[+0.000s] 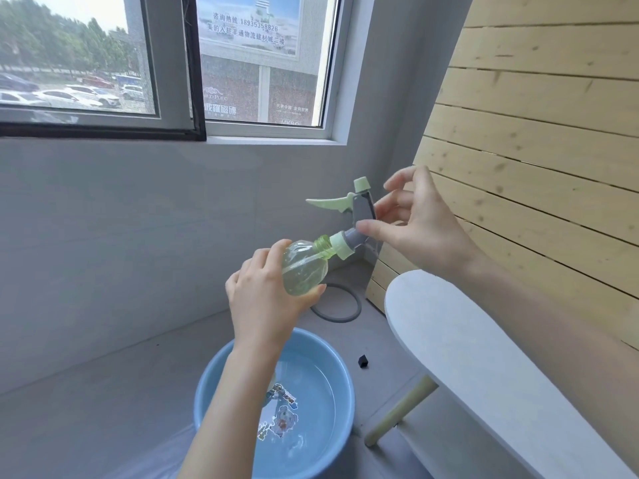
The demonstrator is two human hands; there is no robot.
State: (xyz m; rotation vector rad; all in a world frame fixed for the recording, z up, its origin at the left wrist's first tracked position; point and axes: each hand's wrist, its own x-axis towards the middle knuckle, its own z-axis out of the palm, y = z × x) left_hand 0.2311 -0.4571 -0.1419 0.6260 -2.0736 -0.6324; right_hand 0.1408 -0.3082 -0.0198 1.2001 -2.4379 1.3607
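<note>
- Two hands share this: left hand (262,305) wrapped round the belly of the green spray bottle (304,267), thumb underneath, fingers curled over the top.
- Right hand (415,229) pinching the grey stem of the spray head (359,209) between thumb and forefinger, the other fingers fanned loose and holding nothing.
- Bottle held in the air, tilted with its mouth up and to the right, directly above the blue basin (207,402) of water and just left of the white ironing board (466,340).
- Threaded neck (324,244) showing bare below the pale green collar (340,245), so probably mid-turn on the thread; cannot tell whether going on or coming off.
- Shift the pinch down from the stem to the collar itself, since only that ring turns the thread.
- Line the head up straight with the neck before twisting; a crooked start likely cross-threads and leaks.
- Hold the body firm but not squeezed, as thin plastic will probably buckle and push liquid out.
- Stay over the basin so that any drips land there.
- Mind the long trigger (323,203); turn in short strokes to avoid catching it.
</note>
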